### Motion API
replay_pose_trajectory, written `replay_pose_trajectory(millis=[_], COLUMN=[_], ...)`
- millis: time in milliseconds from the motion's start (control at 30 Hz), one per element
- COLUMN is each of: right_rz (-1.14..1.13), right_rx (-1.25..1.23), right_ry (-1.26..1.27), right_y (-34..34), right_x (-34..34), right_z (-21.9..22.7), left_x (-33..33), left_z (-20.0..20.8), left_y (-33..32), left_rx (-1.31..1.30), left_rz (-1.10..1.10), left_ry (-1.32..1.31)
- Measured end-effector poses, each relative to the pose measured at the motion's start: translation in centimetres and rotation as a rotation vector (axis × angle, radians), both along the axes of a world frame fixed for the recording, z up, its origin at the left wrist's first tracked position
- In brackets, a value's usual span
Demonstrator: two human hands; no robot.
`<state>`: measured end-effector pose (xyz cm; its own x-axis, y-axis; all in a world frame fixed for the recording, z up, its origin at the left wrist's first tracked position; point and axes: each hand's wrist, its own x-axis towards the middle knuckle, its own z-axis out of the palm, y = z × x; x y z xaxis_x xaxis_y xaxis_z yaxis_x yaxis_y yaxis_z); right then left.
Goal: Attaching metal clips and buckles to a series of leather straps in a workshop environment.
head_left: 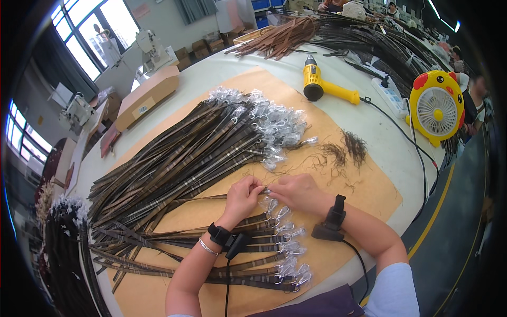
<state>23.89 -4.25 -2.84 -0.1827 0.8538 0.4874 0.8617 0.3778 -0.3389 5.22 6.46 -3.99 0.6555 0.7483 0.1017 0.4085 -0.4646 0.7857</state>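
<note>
You are working at the near middle of the round white bench (369,127), over the sheet of brown kraft paper (364,195). Your left hand (242,196) and right hand (299,191) are meeting fingertip to fingertip, the fingers of both pinched shut on the clasp end of one dark plaid woven strap (203,198), which is trailing off to the left.

The strap is judged light, limp and non-fragile; it is likely to sag when lifted by one end. The metal clasp in clear plastic wrap (271,204) is the stiff part, and its film is likely slippery, so you are gripping best at the webbing beside it.

A large fan of similar straps (179,153) is lying far left; a smaller row of straps (253,259) is lying just near your wrists.
</note>
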Motion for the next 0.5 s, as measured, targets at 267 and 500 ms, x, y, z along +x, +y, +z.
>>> replay_pose_trajectory(millis=[267, 500], right_rz=[0.038, -0.229], right_rx=[-0.107, -0.261], right_ry=[0.148, 0.393], right_y=[0.0, -0.1], right_x=[0.4, 2.7], right_z=[0.0, 2.6], left_x=[0.0, -2.3], left_z=[0.4, 3.0], left_y=[0.4, 2.5], left_rx=[-0.012, 0.083], left_rz=[-0.009, -0.051], left_ry=[-0.01, -0.022])
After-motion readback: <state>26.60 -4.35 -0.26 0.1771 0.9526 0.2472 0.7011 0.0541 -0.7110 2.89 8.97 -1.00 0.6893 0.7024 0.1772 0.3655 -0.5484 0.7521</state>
